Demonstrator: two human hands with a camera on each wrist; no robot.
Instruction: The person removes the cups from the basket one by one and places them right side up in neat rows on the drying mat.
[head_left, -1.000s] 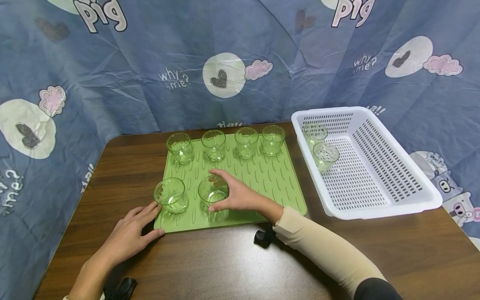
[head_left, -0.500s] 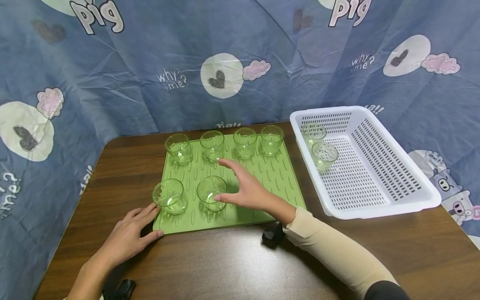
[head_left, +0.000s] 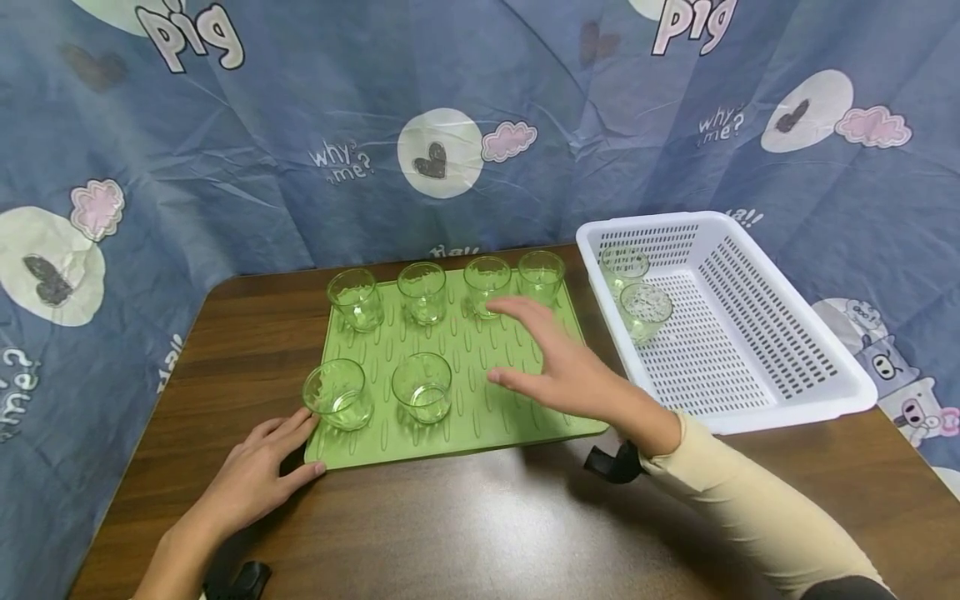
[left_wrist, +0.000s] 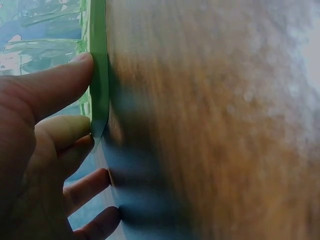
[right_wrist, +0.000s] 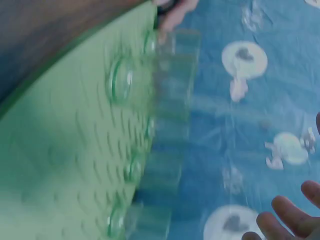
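My left hand (head_left: 258, 467) rests at the near left corner of a green ridged mat (head_left: 495, 417); its thumb and fingertips touch the mat's edge, also seen in the left wrist view. Beside those fingers stands a clear green-tinted glass (head_left: 341, 396). A second glass (head_left: 423, 387) stands to its right in the front row. My right hand (head_left: 566, 367) hovers above the right part of the mat, thumb and fingers spread, holding nothing. Part of the right hand (right_wrist: 292, 220) shows in the right wrist view. Several upright glasses, such as this one (head_left: 356, 300), line the mat's back edge.
A white slotted plastic basket (head_left: 750, 417) stands at the right on the brown wooden table (head_left: 450, 525). Two glasses stand along its left side, the nearer glass (head_left: 645, 312) with a speckled top. A blue printed cloth (head_left: 285, 167) hangs behind.
My right hand has let go of the second front-row glass and moved right, away from it. That glass stays on the mat. The left hand keeps its place at the corner.
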